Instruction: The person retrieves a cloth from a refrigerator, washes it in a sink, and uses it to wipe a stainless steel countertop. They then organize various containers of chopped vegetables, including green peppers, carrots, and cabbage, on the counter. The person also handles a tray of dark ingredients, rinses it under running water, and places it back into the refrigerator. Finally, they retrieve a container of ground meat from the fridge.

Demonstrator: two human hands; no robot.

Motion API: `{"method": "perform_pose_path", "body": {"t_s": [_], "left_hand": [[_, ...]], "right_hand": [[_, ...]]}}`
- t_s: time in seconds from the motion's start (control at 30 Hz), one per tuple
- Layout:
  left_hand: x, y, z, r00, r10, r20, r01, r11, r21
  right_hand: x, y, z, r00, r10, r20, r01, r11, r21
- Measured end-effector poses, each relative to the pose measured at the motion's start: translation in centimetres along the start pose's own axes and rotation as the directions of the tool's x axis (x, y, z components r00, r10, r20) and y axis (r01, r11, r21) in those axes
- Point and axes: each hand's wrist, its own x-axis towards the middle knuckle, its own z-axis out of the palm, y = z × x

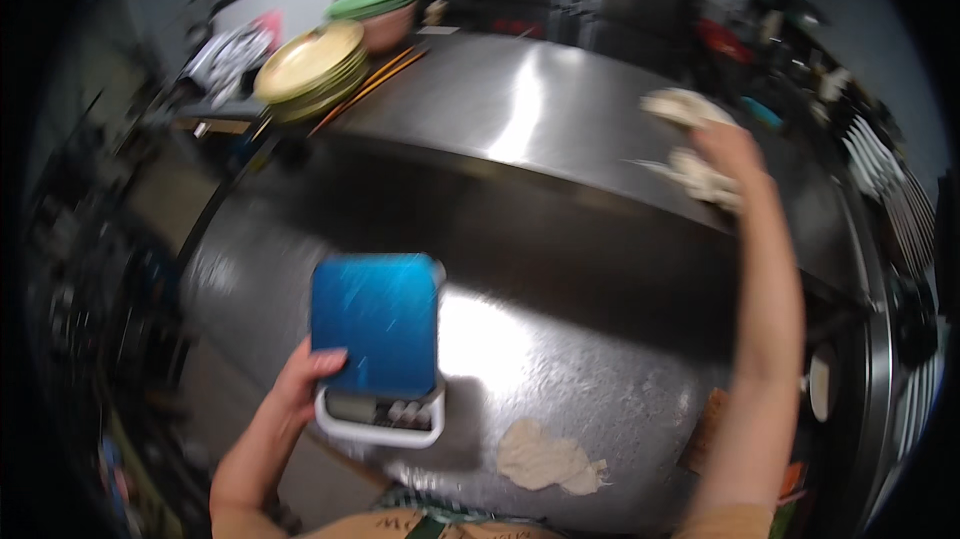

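Note:
My left hand grips a digital kitchen scale by its left edge, thumb on top of the blue metal platform. The scale's white base, with a small display and buttons, faces me above the lower steel worktop. Stretched far to the right, my right hand touches pale cloths on the raised steel shelf. One cloth lies beyond the fingers and another crumpled cloth just below them. Blur hides whether the fingers are closed on either. A third cream cloth lies flat on the worktop near my body.
Stacked yellow-green plates stand at the shelf's left end, beside green and pink bowls and two orange sticks. The shelf's front edge rises above the worktop. A brown board-like piece sits by my right arm. White plates line the far right.

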Motion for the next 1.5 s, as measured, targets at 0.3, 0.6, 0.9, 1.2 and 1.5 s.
{"method": "perform_pose_path", "body": {"t_s": [0.3, 0.6, 0.9, 1.2, 1.5], "left_hand": [[1.4, -1.3, 3.6, 0.985, 0.125, 0.115, -0.116, 0.99, -0.084], [7.7, 5.8, 2.8, 0.926, 0.29, 0.241, -0.289, 0.956, -0.042], [21.3, 18.0, 7.0, 0.976, 0.19, 0.103, -0.213, 0.771, 0.6], [26.2, 21.1, 7.5, 0.525, 0.686, 0.504, -0.219, -0.463, 0.859], [11.5, -0.6, -3.0, 0.864, 0.2, 0.462, -0.303, -0.527, 0.794]], "right_hand": [[-13.2, 12.7, -1.7, 0.921, 0.32, -0.224, -0.382, 0.857, -0.347], [-29.9, -3.3, -2.4, 0.924, 0.371, -0.091, -0.213, 0.697, 0.684], [-43.0, -14.3, -1.5, 0.844, 0.44, 0.305, -0.419, 0.188, 0.888], [-49.3, -15.7, -1.5, 0.754, 0.534, 0.382, -0.525, 0.141, 0.839], [-47.8, -17.7, 3.2, 0.7, 0.534, 0.473, -0.429, -0.215, 0.877]]}}
